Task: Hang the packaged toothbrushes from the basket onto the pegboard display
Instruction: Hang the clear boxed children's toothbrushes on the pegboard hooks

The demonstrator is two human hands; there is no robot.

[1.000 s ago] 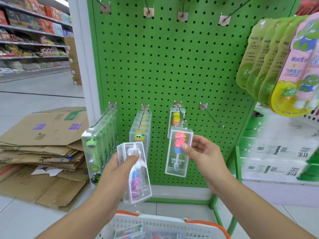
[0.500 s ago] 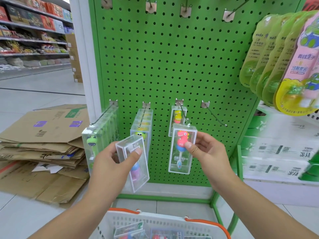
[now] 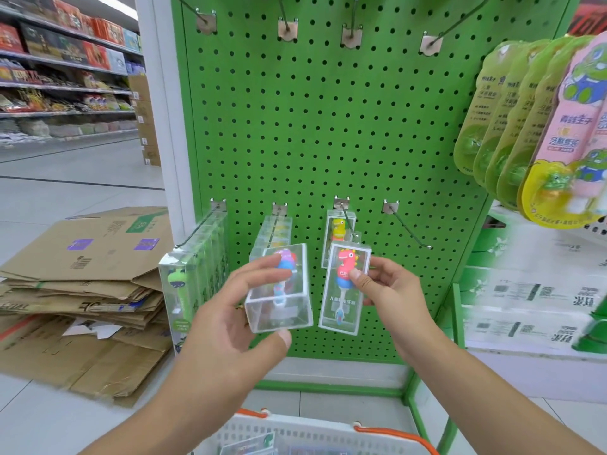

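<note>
Green pegboard (image 3: 328, 126) fills background; right hand (image 3: 391, 293) pinches red-dinosaur toothbrush box (image 3: 345, 287) at hook (image 3: 348, 221), 12 o'clock of white basket (image 3: 295, 435); left hand (image 3: 230, 316) grips tilted clear toothbrush box (image 3: 282, 290) at its 9 o'clock.

The pink hanging pack (image 3: 573, 126) at the right carried the Chinese brand line 青蛙王子, with 牙刷套装 printed beneath it. The clear box with the red dinosaur toothbrush (image 3: 345, 290) showed 儿童 and 牙刷 on its front; other print was too blurred to read
</note>
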